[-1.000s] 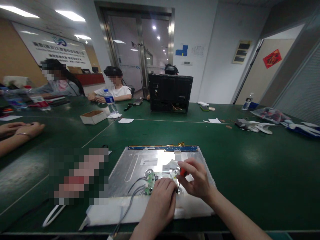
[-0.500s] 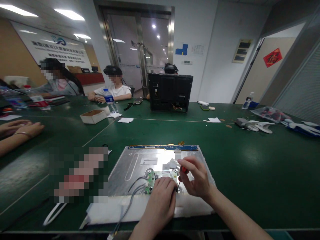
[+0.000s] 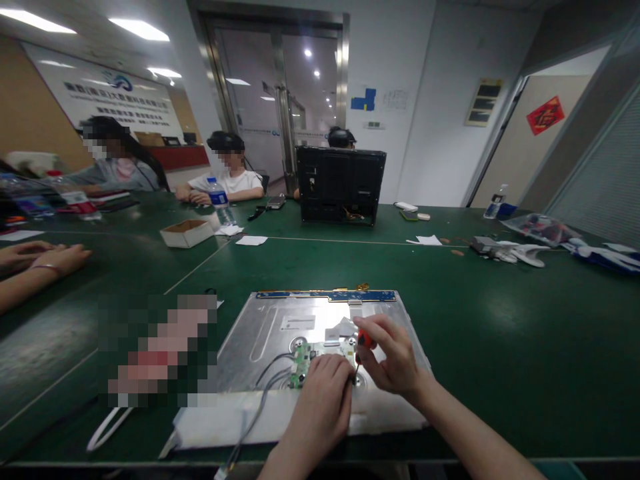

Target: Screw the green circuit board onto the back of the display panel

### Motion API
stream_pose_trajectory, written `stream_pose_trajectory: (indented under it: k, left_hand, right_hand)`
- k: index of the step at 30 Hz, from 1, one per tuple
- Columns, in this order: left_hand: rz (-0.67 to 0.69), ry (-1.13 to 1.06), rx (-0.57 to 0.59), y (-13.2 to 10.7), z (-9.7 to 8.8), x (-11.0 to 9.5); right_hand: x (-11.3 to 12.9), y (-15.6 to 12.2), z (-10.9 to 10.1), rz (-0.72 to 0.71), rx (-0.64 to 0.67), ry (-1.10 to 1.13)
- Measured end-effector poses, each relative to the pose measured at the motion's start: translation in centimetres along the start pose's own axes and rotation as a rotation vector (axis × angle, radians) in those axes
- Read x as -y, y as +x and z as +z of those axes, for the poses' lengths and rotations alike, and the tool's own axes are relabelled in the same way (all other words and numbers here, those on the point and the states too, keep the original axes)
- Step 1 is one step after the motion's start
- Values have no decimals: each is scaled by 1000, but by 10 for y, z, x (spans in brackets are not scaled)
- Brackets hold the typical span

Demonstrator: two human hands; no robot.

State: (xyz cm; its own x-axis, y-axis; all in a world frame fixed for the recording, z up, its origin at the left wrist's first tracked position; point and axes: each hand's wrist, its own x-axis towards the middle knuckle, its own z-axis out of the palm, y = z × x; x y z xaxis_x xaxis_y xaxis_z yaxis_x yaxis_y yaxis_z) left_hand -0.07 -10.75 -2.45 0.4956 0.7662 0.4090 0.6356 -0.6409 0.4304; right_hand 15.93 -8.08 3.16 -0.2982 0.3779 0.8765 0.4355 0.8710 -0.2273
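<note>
A silver LCD panel (image 3: 235, 370) lies back side up on the table in front of me, with a blue circuit strip (image 3: 300, 296) along its far edge. On its middle sits a green circuit board (image 3: 301, 371), partly covered by my left hand (image 3: 327, 387). The fingers of that hand are bent together at the board's right end, and what they grip is hidden. My right hand (image 3: 393, 353) pinches the orange-and-black handle of a screwdriver (image 3: 367, 338). Its thin shaft points down beside my left fingertips; the tip is hidden. Grey cables (image 3: 257, 420) run from the board toward me.
Left of the panel lies a blurred pinkish item with a white strap (image 3: 110, 423). Farther off are a small open box (image 3: 186, 233), a water bottle (image 3: 220, 202), and a black monitor casing (image 3: 341, 185). Other people sit left and opposite; a co-worker's hands (image 3: 55, 260) rest at left.
My right fingers have shifted slightly on the screwdriver, and more of its orange handle shows. My left hand and the panel stay in place.
</note>
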Motion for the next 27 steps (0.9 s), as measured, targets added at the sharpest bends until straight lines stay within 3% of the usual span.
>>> stream_pose_trajectory:
  k: [8, 14, 27]
  left_hand:
    - [8, 14, -14, 0, 0, 1]
    - [9, 15, -17, 0, 0, -1]
    - [14, 13, -10, 1, 0, 0]
  right_hand:
    - [-5, -7, 7, -8, -45, -23]
    - [-7, -12, 13, 77, -134, 49]
    - [0, -1, 3, 62, -66, 1]
